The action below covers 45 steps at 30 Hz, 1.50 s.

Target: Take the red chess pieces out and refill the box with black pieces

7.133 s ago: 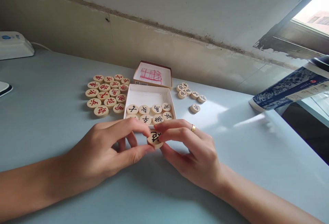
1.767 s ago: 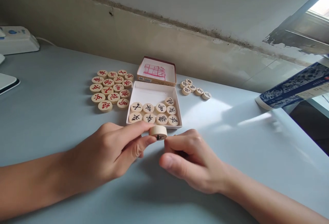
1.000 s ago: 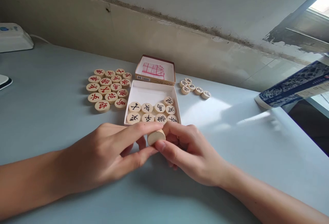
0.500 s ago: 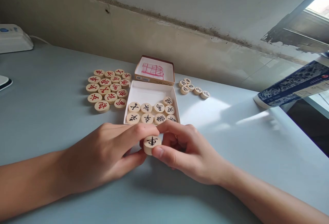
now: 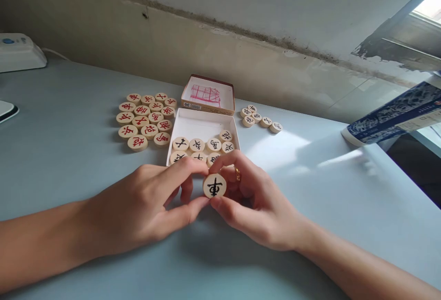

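A round wooden piece with a black character (image 5: 215, 185) is held up in front of the white box, its face tilted toward me. My right hand (image 5: 255, 203) pinches it between thumb and forefinger, and a ring shows on one finger. From the other side, my left hand (image 5: 155, 199) has its thumb and forefinger at the piece's left edge. Behind my hands, the open white box (image 5: 199, 125) holds several black-marked pieces (image 5: 197, 145), the front ones partly hidden by my fingers.
Several red-marked pieces (image 5: 140, 121) lie grouped left of the box. The box lid (image 5: 206, 94) sits behind it. Several black-marked pieces (image 5: 257, 117) lie to the right. A blue patterned package (image 5: 389, 109) is at the right, a white device (image 5: 20, 52) at far left.
The held piece has moved slightly right and up and has turned so its face points more toward me. My fingers have shifted around it and cover more of the box's front row.
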### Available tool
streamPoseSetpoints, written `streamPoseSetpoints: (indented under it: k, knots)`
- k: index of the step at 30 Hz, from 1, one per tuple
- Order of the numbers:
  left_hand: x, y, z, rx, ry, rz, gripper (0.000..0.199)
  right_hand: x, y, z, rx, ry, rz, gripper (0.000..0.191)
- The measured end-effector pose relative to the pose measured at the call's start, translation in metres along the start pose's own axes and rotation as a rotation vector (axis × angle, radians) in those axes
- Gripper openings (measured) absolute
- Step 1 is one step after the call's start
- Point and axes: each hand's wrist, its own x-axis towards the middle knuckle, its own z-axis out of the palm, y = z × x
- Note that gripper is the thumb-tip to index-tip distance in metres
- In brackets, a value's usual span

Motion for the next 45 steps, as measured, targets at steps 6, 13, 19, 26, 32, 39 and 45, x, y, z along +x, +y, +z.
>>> streamPoseSetpoints:
  k: [6, 13, 19, 26, 32, 39, 45]
  knots:
    - [-0.0024, -0.0008, 0.0007, -0.072, -0.025, -0.043, 0.021, -0.0006, -0.0042, -0.0028, -0.099, -0.017, 0.003, 0.022]
    - [-0.0017, -0.0003, -0.0013, -0.087, -0.044, -0.025, 0.018, -0.001, -0.0031, 0.0009, -0.007, 0.027, -0.011, 0.032]
    - [0.0014, -0.0007, -0.0008, -0.059, -0.049, -0.043, 0.02, -0.0007, 0.0, 0.0032, 0.013, 0.022, -0.049, 0.029]
    - [-0.0016, -0.0009, -0.0015, -0.013, 0.015, 0.013, 0.019, -0.0013, 0.0026, 0.0009, -0.018, 0.006, -0.064, 0.026]
    - [-0.0048, -0.0037, 0.001, 0.007, 0.077, 0.031, 0.021, -0.0002, -0.0013, -0.0005, 0.018, 0.009, 0.013, 0.034]
    - [-0.0035, -0.0065, 0.0023, -0.015, 0.013, 0.057, 0.019, -0.0003, -0.0022, -0.0017, -0.025, 0.02, 0.007, 0.027]
    - [-0.0014, 0.0006, -0.0016, -0.049, -0.014, 0.031, 0.019, -0.0001, 0.0004, -0.0001, 0.022, 0.036, -0.032, 0.023]
